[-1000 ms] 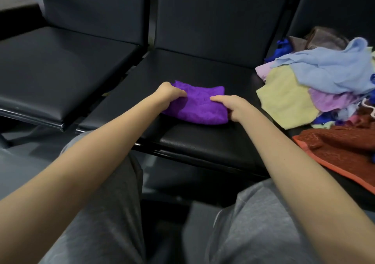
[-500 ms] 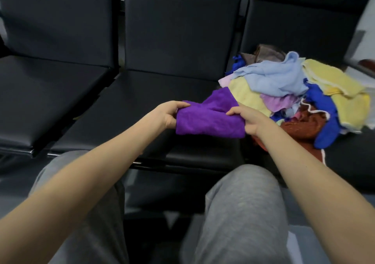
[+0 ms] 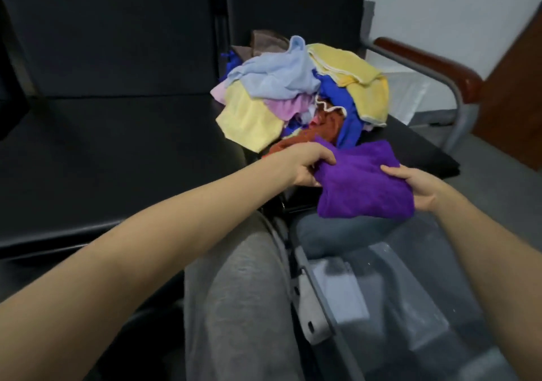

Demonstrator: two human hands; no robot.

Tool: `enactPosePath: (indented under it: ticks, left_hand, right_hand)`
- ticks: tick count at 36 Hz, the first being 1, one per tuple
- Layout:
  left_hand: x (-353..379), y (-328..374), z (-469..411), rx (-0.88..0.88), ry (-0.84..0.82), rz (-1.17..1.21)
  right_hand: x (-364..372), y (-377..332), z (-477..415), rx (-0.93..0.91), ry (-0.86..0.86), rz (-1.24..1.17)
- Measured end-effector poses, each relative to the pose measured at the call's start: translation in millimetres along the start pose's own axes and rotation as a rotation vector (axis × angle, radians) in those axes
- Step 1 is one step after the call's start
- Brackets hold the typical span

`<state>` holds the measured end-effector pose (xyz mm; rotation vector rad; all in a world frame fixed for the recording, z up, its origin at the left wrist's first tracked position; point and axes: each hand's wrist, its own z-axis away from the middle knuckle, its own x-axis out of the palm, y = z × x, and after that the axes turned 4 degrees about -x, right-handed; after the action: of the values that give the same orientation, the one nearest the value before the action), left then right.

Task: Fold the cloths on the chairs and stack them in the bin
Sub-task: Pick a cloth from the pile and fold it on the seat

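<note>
Bin (image 3: 319,298) mouth seemingly open; cloth pile (image 3: 293,87) blocks right seat (image 3: 410,146).

Row of black padded chair seats: the middle seat (image 3: 117,160) and the right-end seat (image 3: 410,146), which carries a loose heap of cloths (image 3: 293,93). In the heap, a light blue cloth (image 3: 278,72) and a yellow towel (image 3: 352,72) are on top, a pale yellow cloth (image 3: 249,119) hangs at the front left, and pink, royal blue, rust and brown pieces sit underneath. On the grey floor (image 3: 484,193) stands a clear plastic bin (image 3: 425,292); contents blurred.
</note>
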<state>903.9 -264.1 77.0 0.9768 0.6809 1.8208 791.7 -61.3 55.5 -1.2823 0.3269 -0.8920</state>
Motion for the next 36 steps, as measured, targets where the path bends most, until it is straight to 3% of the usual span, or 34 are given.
enactPosePath:
  ticks: [9, 16, 18, 21, 24, 30, 36]
  left_hand:
    - [57, -80, -50, -0.297, -0.035, -0.246]
    - [48, -108, -79, -0.403, 0.129, -0.476]
    - [43, -113, -79, -0.459, 0.165, -0.659]
    - [36, -114, -75, -0.426, 0.213, -1.118]
    - [33, -116, -82, -0.418, 0.200, -1.315]
    - [43, -111, -90, -0.397, 0.223, -1.306]
    - [61, -80, -95, -0.346, 0.104, -1.113]
  right_hand:
    - [-71, 66, 57, 0.192, 0.127, 0.022]
    - [-82, 111, 33, 0.312, 0.225, 0.051]
    - [-80, 123, 21, 0.386, 0.227, 0.171]
    - [-79, 138, 8, 0.507, 0.337, 0.553]
    - [-86, 148, -5, 0.599, 0.328, 0.715]
    - [-70, 132, -22, 0.567, 0.192, 0.805]
    - [-39, 89, -42, 0.378, -0.023, 0.464]
